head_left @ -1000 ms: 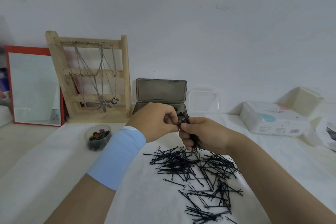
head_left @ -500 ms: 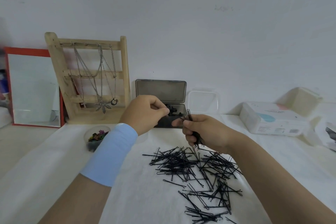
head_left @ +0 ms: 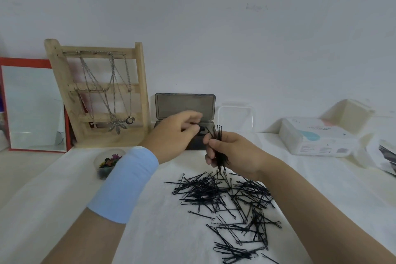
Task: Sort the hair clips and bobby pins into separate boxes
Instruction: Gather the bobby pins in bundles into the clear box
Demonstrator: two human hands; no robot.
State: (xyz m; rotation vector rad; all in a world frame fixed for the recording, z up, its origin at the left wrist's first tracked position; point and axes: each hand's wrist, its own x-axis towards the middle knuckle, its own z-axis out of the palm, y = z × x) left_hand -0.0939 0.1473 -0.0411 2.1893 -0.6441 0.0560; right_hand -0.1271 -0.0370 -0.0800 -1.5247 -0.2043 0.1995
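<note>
A loose heap of black bobby pins (head_left: 227, 201) lies on the white cloth in front of me. My right hand (head_left: 233, 152) grips an upright bundle of bobby pins (head_left: 219, 146) just above the heap. My left hand (head_left: 173, 135), with a light blue wristband, reaches over the open dark grey box (head_left: 185, 106) and pinches something small and dark at its fingertips; what it is I cannot tell. A round clear cup of small coloured hair clips (head_left: 109, 162) stands to the left, partly behind my left forearm.
A wooden necklace stand (head_left: 100, 92) and a red-framed mirror (head_left: 32, 107) lean on the wall at left. A clear box (head_left: 235, 119) stands right of the grey box. A white packet (head_left: 317, 137) and a beige box (head_left: 347, 113) lie at right.
My left hand has drawn away from my right hand and moved up over the grey box. My right hand has tilted the bundle of pins upright.
</note>
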